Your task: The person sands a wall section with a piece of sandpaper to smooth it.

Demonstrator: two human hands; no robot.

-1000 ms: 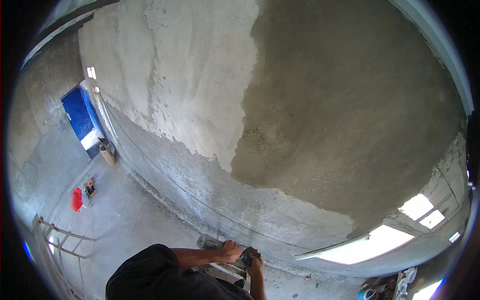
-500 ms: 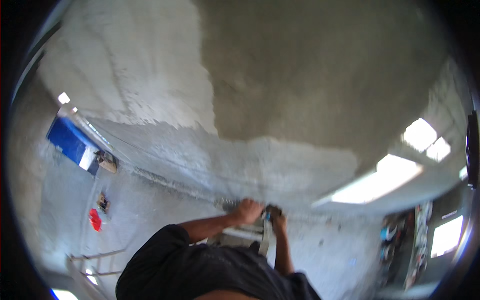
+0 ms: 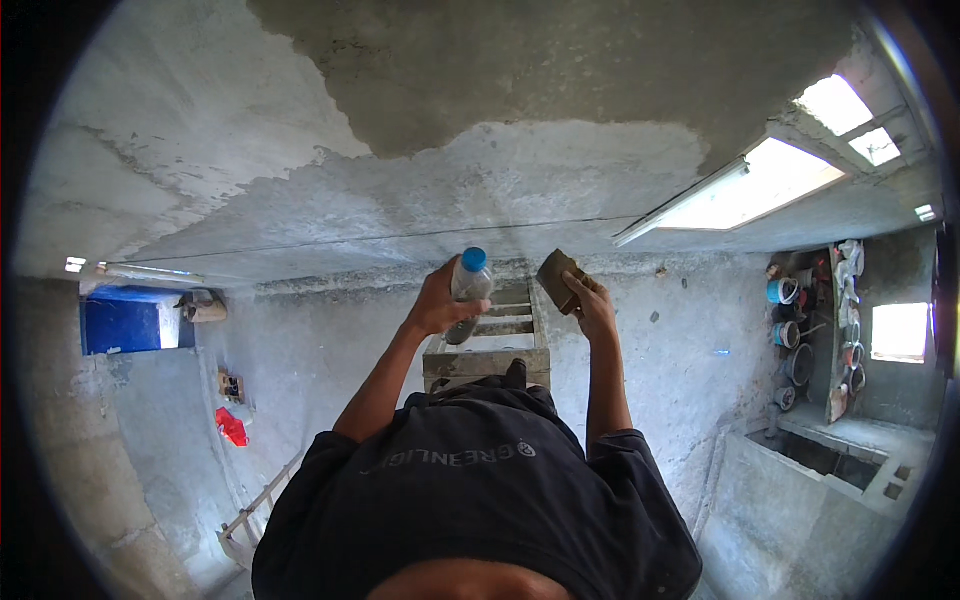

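Observation:
A clear plastic bottle [image 3: 466, 292] with a blue cap is upright but slightly tilted in my left hand [image 3: 436, 303], whose fingers wrap round its side. Some greyish contents show near its bottom. My right hand [image 3: 592, 301] pinches a flat brown block [image 3: 555, 280] by its edge; it looks like a sponge, though its material is unclear. The two hands are apart, with the ladder [image 3: 505, 328] below and between them. Beyond them rises a grey plastered wall [image 3: 450, 190], its upper part covered by a darker, damp-looking patch [image 3: 580, 70].
A bright framed opening [image 3: 765, 185] breaks the wall at right. Several buckets [image 3: 785, 291] line the right side, near a concrete basin [image 3: 800, 462]. On the left are a blue panel [image 3: 120, 322], a red item [image 3: 231, 427] on the floor and a railing-like frame [image 3: 265, 495].
My hands were close together and blurred; now they are farther apart, and the bottle and block show clearly. The view has tilted and turned, so the dark patch sits higher.

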